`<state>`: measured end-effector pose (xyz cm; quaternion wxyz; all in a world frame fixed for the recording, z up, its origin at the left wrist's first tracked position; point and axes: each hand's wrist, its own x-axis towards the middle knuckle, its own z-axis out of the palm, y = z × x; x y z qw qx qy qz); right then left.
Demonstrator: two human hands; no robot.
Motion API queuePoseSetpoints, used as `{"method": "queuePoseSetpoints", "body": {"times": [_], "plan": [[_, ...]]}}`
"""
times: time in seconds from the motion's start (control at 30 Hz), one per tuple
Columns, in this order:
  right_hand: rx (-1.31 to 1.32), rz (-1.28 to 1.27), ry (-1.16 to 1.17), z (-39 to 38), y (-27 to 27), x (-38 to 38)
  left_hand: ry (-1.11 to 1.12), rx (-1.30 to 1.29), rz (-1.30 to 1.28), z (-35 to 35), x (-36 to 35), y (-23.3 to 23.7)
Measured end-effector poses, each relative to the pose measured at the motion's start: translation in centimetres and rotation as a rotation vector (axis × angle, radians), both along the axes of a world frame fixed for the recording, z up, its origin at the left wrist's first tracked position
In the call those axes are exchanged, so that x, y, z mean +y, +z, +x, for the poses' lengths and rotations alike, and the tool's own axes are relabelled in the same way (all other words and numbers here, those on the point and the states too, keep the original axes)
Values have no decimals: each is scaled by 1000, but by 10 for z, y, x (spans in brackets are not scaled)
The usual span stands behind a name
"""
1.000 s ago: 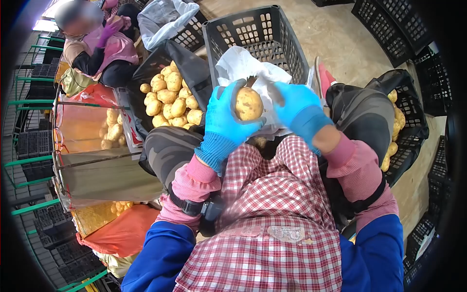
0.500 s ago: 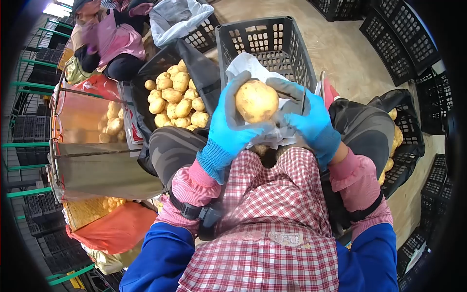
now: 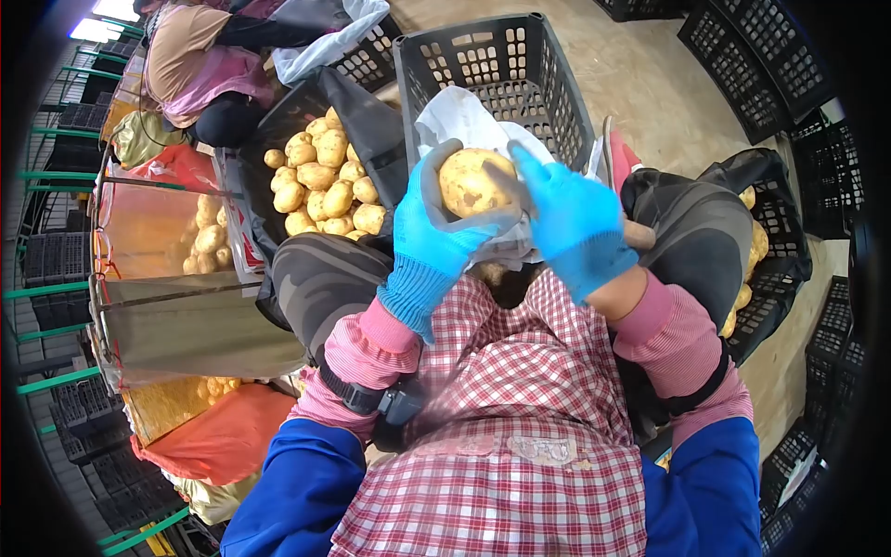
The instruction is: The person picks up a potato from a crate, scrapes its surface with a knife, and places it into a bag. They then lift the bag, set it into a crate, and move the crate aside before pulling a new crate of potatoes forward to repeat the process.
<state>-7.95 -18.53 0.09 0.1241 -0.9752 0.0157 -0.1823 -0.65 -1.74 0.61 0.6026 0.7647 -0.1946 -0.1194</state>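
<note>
A large yellow potato (image 3: 471,184) with brown patches is in my left hand (image 3: 434,215), whose grey-palmed blue glove wraps its left side and underside. My right hand (image 3: 574,212), also in a blue glove, is closed around a tool with a wooden handle (image 3: 639,234). The tool's grey end lies against the right side of the potato, partly blurred. White paper (image 3: 464,113) hangs behind the potato, over the near end of a black crate (image 3: 492,46).
A black-lined crate of potatoes (image 3: 320,181) stands at the left. Another crate (image 3: 778,278) with potatoes is beside my right leg. A person (image 3: 190,65) sits at the upper left. Black crates (image 3: 766,56) stand at the upper right.
My right hand has turned over and moved inward, bringing the tool against the potato. The potato has shifted slightly left. The other person has leaned forward.
</note>
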Motion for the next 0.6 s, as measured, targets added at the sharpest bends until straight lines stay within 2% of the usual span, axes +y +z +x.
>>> {"method": "queuePoseSetpoints", "body": {"times": [0.07,0.17,0.27,0.4,0.5,0.6], "plan": [[30,-23,-9,-2,3,-4,-16,-69,78,-2,-2,4],[24,-56,-3,-4,0,0,-6,59,-38,0,1,-7],[50,-22,58,-2,-6,11,13,47,22,3,6,-6],[122,-4,21,-1,6,9,14,-360,327,2,6,3],[198,-85,24,-2,-10,19,-6,-518,417,3,11,6],[150,-103,83,-2,-15,15,-19,-493,417,4,15,3]]}}
